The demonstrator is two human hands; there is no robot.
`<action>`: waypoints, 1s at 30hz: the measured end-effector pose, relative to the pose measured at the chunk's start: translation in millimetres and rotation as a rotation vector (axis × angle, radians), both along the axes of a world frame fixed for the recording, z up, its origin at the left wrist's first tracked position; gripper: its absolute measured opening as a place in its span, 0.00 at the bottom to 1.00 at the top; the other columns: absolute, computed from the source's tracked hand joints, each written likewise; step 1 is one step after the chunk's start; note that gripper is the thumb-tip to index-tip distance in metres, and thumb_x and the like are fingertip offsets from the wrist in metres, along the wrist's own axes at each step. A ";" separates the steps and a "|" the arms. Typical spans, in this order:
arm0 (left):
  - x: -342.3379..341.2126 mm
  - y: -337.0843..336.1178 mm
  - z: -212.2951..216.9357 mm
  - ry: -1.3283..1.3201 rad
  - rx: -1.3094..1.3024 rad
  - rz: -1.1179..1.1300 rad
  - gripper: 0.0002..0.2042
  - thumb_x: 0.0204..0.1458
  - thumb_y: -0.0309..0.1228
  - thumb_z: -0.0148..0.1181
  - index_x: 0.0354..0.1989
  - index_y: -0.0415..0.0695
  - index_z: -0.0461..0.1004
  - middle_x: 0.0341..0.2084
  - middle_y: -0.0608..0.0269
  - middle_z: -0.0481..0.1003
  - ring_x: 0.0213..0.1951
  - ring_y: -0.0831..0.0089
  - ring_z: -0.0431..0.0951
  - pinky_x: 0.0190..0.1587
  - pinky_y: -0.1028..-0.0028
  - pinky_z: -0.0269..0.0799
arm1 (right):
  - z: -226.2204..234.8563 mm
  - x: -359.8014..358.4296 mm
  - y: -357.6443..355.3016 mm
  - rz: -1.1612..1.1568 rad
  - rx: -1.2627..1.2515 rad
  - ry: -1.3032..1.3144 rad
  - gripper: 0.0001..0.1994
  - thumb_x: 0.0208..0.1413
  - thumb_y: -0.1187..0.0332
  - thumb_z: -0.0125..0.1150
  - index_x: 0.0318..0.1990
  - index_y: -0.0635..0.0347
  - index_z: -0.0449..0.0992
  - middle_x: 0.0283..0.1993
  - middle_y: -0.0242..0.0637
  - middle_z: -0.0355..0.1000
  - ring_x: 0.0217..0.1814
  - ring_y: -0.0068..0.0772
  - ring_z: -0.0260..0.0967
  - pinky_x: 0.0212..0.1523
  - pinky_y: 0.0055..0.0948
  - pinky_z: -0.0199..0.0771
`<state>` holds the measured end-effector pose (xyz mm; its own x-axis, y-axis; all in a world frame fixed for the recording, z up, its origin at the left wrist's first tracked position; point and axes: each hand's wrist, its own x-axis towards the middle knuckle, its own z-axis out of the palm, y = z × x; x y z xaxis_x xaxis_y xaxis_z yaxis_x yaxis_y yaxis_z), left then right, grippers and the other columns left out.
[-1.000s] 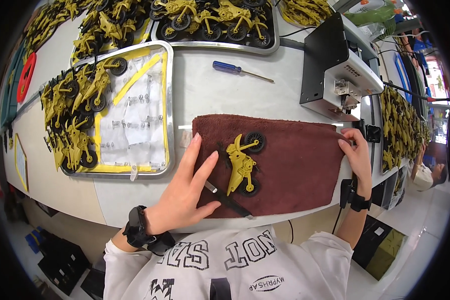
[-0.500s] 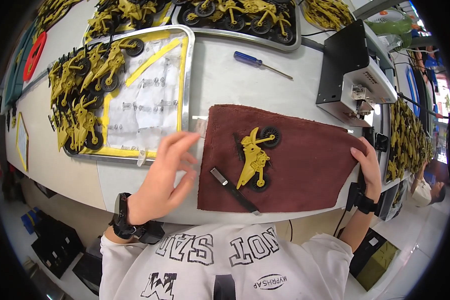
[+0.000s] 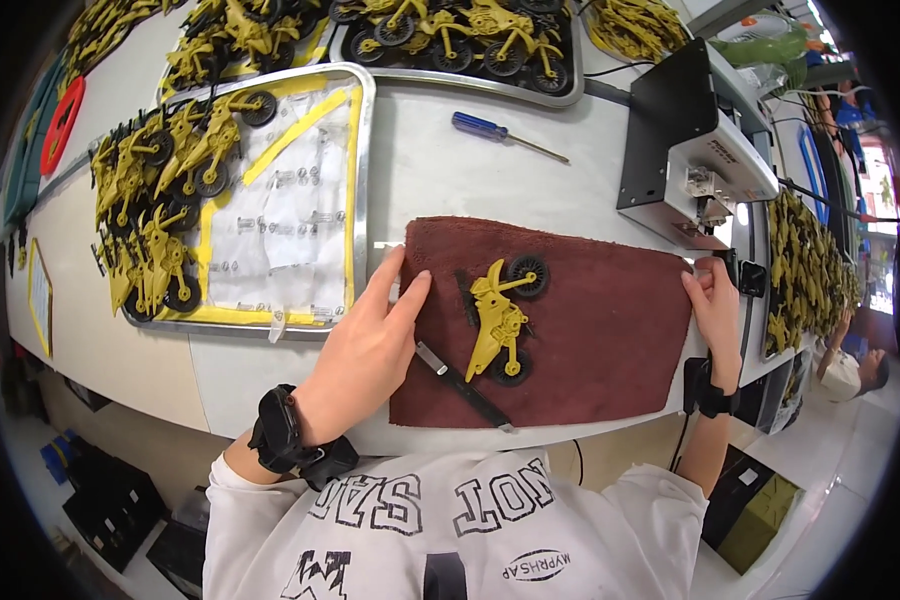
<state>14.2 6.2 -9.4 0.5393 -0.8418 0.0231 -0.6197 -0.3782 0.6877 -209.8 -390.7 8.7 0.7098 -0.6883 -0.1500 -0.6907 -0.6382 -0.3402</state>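
Note:
A dark red cloth (image 3: 610, 350) lies on the table in front of me. On it rests a yellow toy motorcycle (image 3: 497, 325) with black wheels, lying on its side. Below and left of the toy, a black-handled cutter-like tool (image 3: 467, 387) sits slantwise near the cloth's front left corner. My left hand (image 3: 370, 335) reaches to the cloth's left edge, thumb over the cloth and index finger beside the edge, the two apart. At the far right corner my right hand (image 3: 715, 305) pinches the cloth's edge, its thumb on top.
A metal-rimmed tray (image 3: 365, 200) at left holds several yellow toy motorcycles; another tray (image 3: 572, 75) of them stands behind. A blue-handled screwdriver (image 3: 495, 128) lies beyond the cloth. A black and white machine (image 3: 685, 150) stands at back right. Another person (image 3: 850, 370) is at far right.
My left hand has come right and reached the cloth's left edge. My right hand has shifted slightly left at the cloth's right edge. The whole view has shifted a little.

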 end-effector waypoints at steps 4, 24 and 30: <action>0.7 -6.7 22.9 -0.059 -0.073 0.049 0.26 0.47 0.14 0.58 0.58 0.42 0.70 0.60 0.45 0.63 0.41 0.56 0.75 0.43 0.65 0.74 | 30.7 -10.3 38.6 0.019 -0.223 -0.082 0.20 0.54 0.69 0.65 0.54 0.62 0.71 0.37 0.41 0.71 0.33 0.40 0.69 0.36 0.35 0.70; 10.4 -20.7 9.3 -0.258 -0.092 -0.309 0.16 0.37 0.18 0.65 0.37 0.46 0.75 0.36 0.62 0.71 0.35 0.62 0.73 0.33 0.65 0.70 | 17.3 51.6 215.7 0.478 -0.058 -0.056 0.26 0.40 0.59 0.73 0.46 0.59 0.72 0.36 0.33 0.64 0.39 0.34 0.64 0.34 0.30 0.70; 15.0 -21.4 8.8 -0.265 -0.098 -0.314 0.16 0.37 0.17 0.64 0.37 0.44 0.75 0.36 0.61 0.71 0.34 0.62 0.72 0.34 0.65 0.70 | 21.2 55.4 217.0 0.476 -0.102 -0.004 0.23 0.38 0.62 0.73 0.44 0.57 0.72 0.35 0.32 0.64 0.38 0.34 0.66 0.33 0.32 0.68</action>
<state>29.3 -15.2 -0.6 0.2216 -0.9513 0.2142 -0.8547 -0.0837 0.5123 -154.4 -173.7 30.0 0.9497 -0.2984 -0.0949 -0.3130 -0.9131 -0.2615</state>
